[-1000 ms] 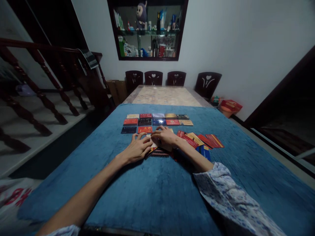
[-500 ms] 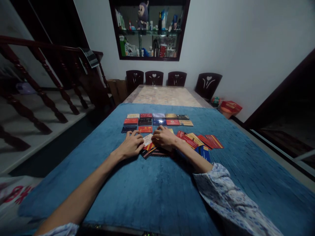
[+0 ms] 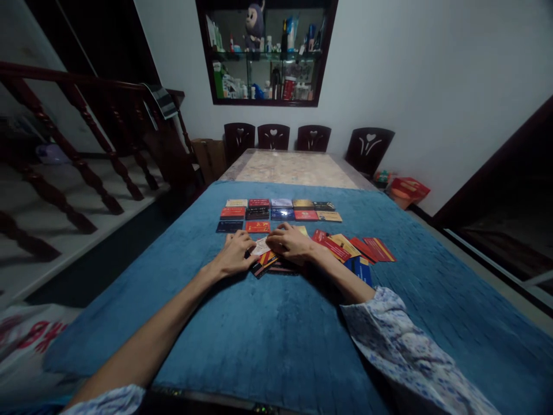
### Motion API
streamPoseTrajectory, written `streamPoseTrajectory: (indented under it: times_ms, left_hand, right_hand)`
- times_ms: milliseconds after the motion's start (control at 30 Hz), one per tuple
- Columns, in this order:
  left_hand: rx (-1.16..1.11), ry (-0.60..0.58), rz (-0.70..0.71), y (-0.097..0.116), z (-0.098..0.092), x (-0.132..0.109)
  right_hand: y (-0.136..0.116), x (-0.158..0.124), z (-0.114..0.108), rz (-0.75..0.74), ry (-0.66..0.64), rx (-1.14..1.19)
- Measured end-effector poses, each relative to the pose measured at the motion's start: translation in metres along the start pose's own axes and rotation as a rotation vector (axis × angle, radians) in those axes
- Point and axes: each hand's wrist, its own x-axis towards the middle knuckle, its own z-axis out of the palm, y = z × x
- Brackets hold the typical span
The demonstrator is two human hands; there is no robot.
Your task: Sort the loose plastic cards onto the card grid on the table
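Both hands rest on a loose pile of cards (image 3: 272, 265) on the blue cloth (image 3: 268, 340). My left hand (image 3: 233, 256) has its fingers curled, pinching the left edge of a pale card (image 3: 261, 246). My right hand (image 3: 290, 243) lies on the pile with its fingers bent over the same card's right edge. Beyond the hands, cards lie face up in tidy rows (image 3: 279, 210). More red, yellow and blue cards (image 3: 352, 251) lie fanned out to the right of my right wrist.
Past the cloth the bare marble tabletop (image 3: 294, 168) runs to several dark chairs (image 3: 273, 137) at the wall. A shelf niche (image 3: 265, 52) with bottles hangs above. A wooden stair railing (image 3: 86, 132) stands left; a red box (image 3: 408, 189) sits on the floor at right.
My left hand has curled from lying flat on the pile to pinching the pale card, which now shows between the two hands. The right hand has barely moved.
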Motion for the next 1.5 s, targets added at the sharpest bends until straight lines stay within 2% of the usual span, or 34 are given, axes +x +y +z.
streamPoseTrajectory:
  times_ms: [133, 300, 433, 633, 800, 1033, 1233, 1500]
  left_hand:
    - [0.025, 0.022, 0.091, 0.001, 0.0, -0.002]
    - [0.087, 0.055, 0.186, -0.001, -0.002, -0.004]
    - [0.07, 0.109, 0.219, -0.01, -0.001, -0.004]
    - [0.072, 0.177, 0.244, -0.02, -0.002, -0.004]
    - [0.043, 0.206, 0.187, -0.021, -0.001, -0.003]
    - [-0.083, 0.269, 0.048, -0.028, 0.011, 0.0]
    - [-0.097, 0.265, -0.018, -0.027, 0.014, -0.001]
    - [-0.055, 0.178, -0.047, -0.023, 0.01, -0.002]
  right_hand:
    - [-0.001, -0.001, -0.003, 0.019, -0.008, -0.018]
    - [0.001, 0.0, 0.001, -0.065, 0.055, -0.007]
    - [0.007, 0.002, 0.005, -0.122, 0.135, 0.007]
    - [0.012, 0.004, 0.008, -0.116, 0.195, -0.023]
    - [0.006, 0.004, 0.008, -0.07, 0.251, 0.02]
    - [-0.007, 0.0, 0.005, 0.061, 0.289, 0.08]
    - [-0.014, 0.001, 0.003, 0.137, 0.224, 0.053]
    - [-0.013, 0.003, 0.007, 0.146, 0.113, -0.049]
